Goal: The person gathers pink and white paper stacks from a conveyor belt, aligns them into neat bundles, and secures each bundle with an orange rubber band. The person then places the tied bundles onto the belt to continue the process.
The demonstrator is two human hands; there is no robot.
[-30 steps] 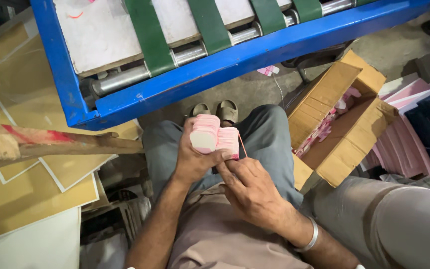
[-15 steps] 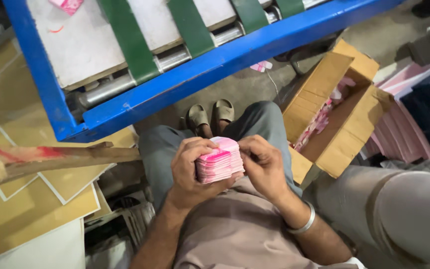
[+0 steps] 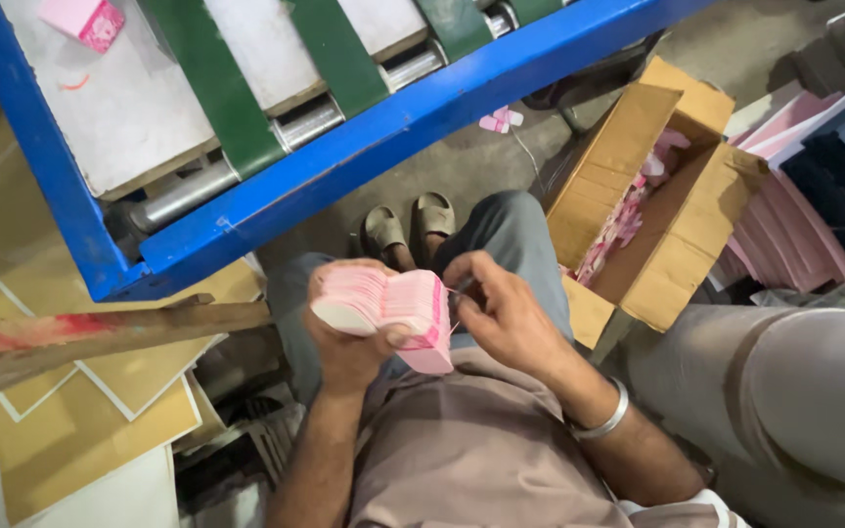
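Pink flat-pack stack (image 3: 388, 308) — left hand (image 3: 349, 342) grips it; right hand (image 3: 501, 313) pinches its edge.

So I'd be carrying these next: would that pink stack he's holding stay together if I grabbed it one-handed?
Probably not firmly: the pink stack fans out in the left hand, so the thin pieces look loose and apt to slide. It seems light, since one hand carries it. The right hand steadies its edge.

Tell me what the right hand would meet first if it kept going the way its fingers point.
The right hand points left at the fanned stack of pink paper pieces gripped in the left hand; it would likely meet that stack's pink edge first.
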